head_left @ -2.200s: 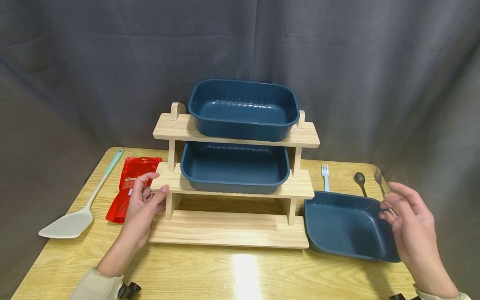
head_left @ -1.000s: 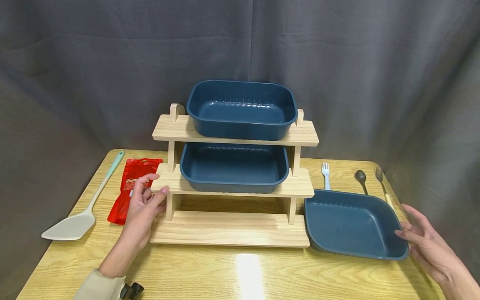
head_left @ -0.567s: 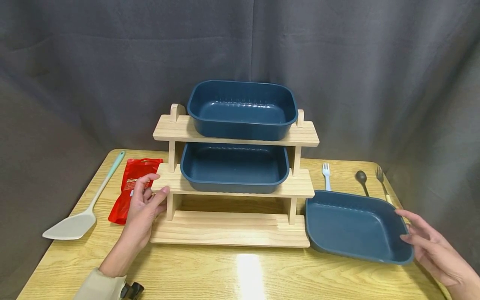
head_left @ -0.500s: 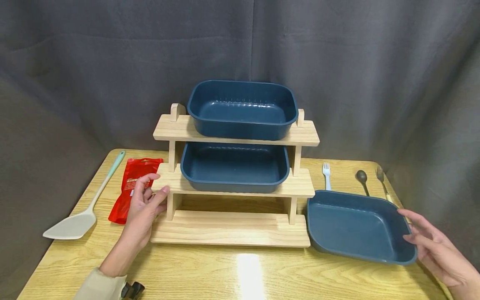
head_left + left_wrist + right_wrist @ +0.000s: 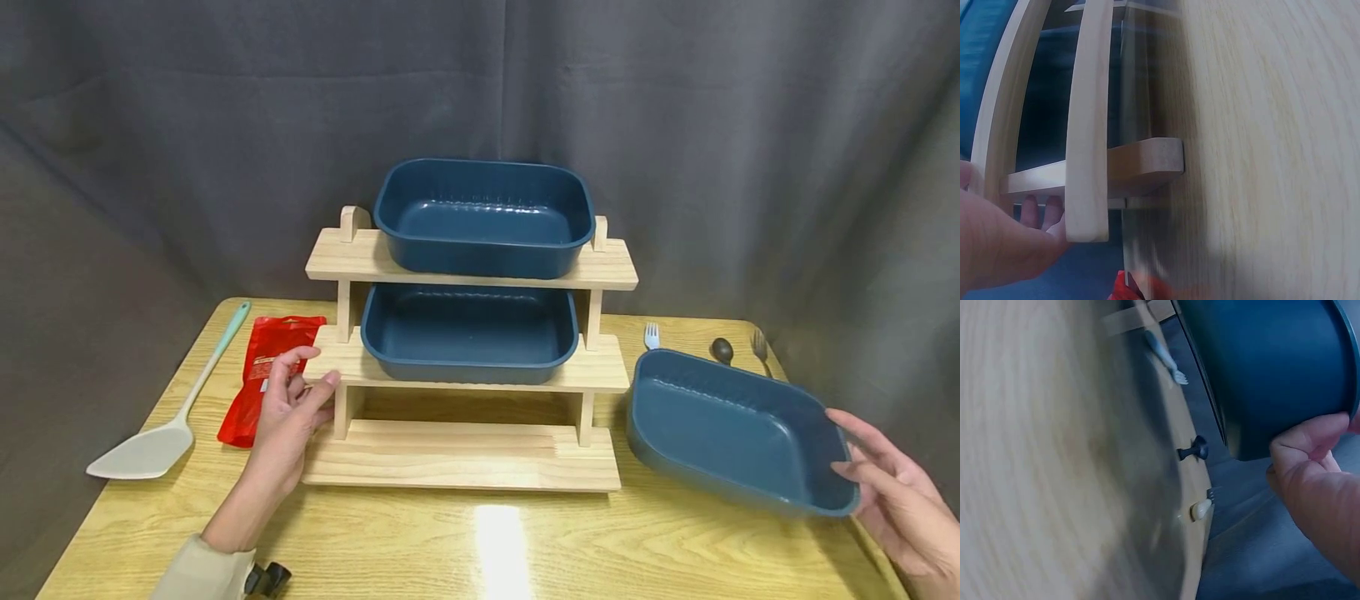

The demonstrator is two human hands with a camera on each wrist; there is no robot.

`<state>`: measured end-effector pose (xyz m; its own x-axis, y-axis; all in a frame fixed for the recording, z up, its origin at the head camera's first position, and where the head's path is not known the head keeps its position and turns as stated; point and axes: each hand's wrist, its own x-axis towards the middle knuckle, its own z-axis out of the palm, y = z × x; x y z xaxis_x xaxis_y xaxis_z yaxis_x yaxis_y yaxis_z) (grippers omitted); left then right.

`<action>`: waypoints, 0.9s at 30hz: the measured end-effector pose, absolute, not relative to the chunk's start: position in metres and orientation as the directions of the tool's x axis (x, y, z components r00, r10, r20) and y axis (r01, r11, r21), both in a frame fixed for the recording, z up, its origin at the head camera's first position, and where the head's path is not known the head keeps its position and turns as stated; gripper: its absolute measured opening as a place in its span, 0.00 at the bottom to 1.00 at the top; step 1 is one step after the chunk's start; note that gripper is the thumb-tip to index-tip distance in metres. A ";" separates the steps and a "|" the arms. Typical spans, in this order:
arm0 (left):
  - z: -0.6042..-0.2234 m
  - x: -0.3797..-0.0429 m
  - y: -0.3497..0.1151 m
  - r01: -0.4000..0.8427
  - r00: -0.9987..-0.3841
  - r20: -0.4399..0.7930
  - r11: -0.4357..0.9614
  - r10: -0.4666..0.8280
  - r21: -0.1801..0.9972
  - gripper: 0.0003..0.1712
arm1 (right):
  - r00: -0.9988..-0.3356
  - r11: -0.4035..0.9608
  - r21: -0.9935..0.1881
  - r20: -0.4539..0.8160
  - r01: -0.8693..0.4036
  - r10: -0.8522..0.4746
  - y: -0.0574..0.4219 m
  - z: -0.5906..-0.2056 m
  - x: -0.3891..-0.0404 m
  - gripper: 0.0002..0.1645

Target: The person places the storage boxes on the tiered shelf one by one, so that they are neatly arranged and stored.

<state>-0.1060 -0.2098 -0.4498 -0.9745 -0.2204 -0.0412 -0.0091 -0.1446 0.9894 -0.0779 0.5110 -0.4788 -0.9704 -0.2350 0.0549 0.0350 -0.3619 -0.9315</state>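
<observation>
My right hand (image 5: 896, 492) pinches the right end of a dark blue plastic bin (image 5: 738, 433). The right wrist view has this bin raised off the table, its underside facing the wood. My left hand (image 5: 288, 408) grips the left end of the middle tier of a three-tier wooden shelf (image 5: 457, 458), with the thumb in front. A second blue bin (image 5: 468, 329) stands on that middle tier. On the top tier sits a third blue bin (image 5: 486, 218). No bin is on the bottom tier.
Left of the shelf lie a red pouch (image 5: 251, 392) and a spatula (image 5: 153, 446) with a green handle end. Behind the raised bin are a light blue fork (image 5: 652, 336), a dark spoon (image 5: 722, 350) and a metal fork (image 5: 760, 346). A grey curtain (image 5: 675, 125) hangs behind.
My right hand has taken hold of the right-hand bin's end. The bin has shifted right and come up off the table, leaving a gap beside the shelf. My left hand has stayed put.
</observation>
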 end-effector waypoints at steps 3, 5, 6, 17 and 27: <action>-0.450 -0.106 -0.210 -0.007 -0.974 -0.040 -0.147 -0.221 0.989 0.25 | -0.962 -0.465 -0.886 0.125 0.002 -0.242 0.511 -0.472 -0.080 0.45; -0.450 -0.106 -0.209 -0.011 -0.975 -0.043 -0.145 -0.219 0.989 0.25 | -0.958 -0.495 -0.868 0.165 -0.027 -0.236 0.510 -0.469 -0.080 0.45; -0.450 -0.106 -0.209 -0.012 -0.975 -0.043 -0.145 -0.219 0.989 0.26 | -0.957 -0.505 -0.862 0.180 -0.041 -0.229 0.509 -0.467 -0.080 0.45; -0.450 -0.106 -0.208 -0.018 -0.976 -0.049 -0.144 -0.213 0.989 0.26 | -0.950 -0.519 -0.851 0.218 -0.073 -0.224 0.511 -0.455 -0.070 0.50; -0.449 -0.105 -0.210 -0.008 -0.975 -0.039 -0.138 -0.219 0.990 0.26 | -0.949 -0.521 -0.853 0.163 0.002 -0.271 0.501 -0.437 -0.054 0.53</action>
